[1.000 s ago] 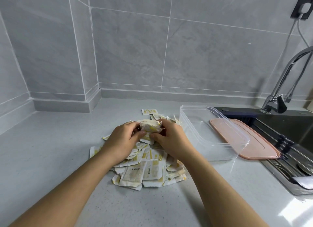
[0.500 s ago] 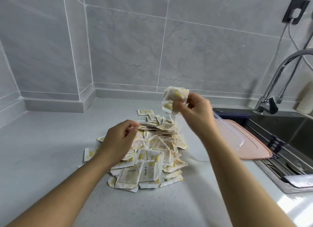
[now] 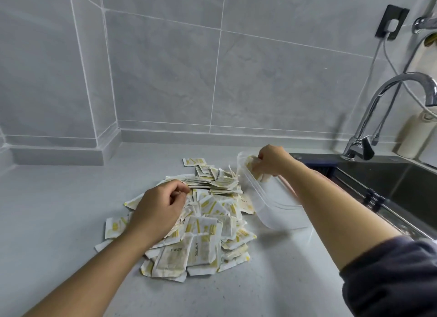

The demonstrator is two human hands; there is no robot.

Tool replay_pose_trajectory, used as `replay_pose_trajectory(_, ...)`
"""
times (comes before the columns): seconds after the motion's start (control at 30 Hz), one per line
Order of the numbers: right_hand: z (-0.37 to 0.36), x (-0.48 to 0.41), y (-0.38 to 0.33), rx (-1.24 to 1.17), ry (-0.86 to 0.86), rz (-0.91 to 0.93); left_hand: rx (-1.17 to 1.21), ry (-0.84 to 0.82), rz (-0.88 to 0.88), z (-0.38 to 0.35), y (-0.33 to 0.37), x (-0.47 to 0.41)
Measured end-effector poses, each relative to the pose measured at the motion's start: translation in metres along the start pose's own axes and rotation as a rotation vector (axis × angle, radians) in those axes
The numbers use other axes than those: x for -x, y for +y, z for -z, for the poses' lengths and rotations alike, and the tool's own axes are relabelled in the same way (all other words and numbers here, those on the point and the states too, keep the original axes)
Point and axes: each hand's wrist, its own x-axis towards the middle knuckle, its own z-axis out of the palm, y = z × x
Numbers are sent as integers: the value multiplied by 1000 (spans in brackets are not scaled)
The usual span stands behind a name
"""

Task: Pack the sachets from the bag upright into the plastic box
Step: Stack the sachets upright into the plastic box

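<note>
A heap of white and yellow sachets [image 3: 203, 222] lies on the grey counter in front of me. To its right stands the clear plastic box [image 3: 272, 210]. My right hand [image 3: 272, 159] reaches into the box's far end and grips a small bunch of sachets [image 3: 253, 164] there, seen through the wall. My left hand [image 3: 158, 210] rests on top of the heap, fingers loosely curled at the sachets near its tips. Whether it pinches one I cannot tell. No bag is visible.
A dark sink [image 3: 397, 186] with a chrome tap [image 3: 378, 118] lies right of the box. Tiled walls close off the back and left. A socket [image 3: 391, 22] with a cable hangs at the upper right. Bare counter [image 3: 59, 210] stretches left of the heap.
My right hand lifted a bunch of sachets off the heap, swung it up and to the right, then lowered it into the box. My left hand stayed on the heap.
</note>
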Motion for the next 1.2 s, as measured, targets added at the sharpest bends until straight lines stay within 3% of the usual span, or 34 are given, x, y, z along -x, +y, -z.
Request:
replay_pose_trajectory(0.17,-17,-8,-9,114,8,18,2,-3,0,0,0,0)
replay_pose_trajectory(0.3,-21,-8,-7,-7,-10,5,8,-14,7,0,0,0)
replay_pose_trajectory(0.43,-5,1,-2,-293,-232,-55,8,-14,16,1,0,0)
replay_pose_trajectory(0.6,8,13,11,-392,-510,-22,-1,-7,14,1,2,0)
replay_pose_trajectory(0.77,-8,7,11,-391,-225,-7,7,-10,11,1,3,1)
replay_pose_trajectory(0.9,-10,9,12,-294,-269,25,4,-10,7,1,3,0)
replay_pose_trajectory(1.0,-2,12,11,-284,-190,32,-20,-7,9,3,5,1)
replay_pose_trajectory(1.13,14,43,-6,-348,105,199,-250,141,-31,5,8,-1)
replay_pose_trajectory(1.2,17,71,-18,-402,198,314,-383,120,61,11,14,-3)
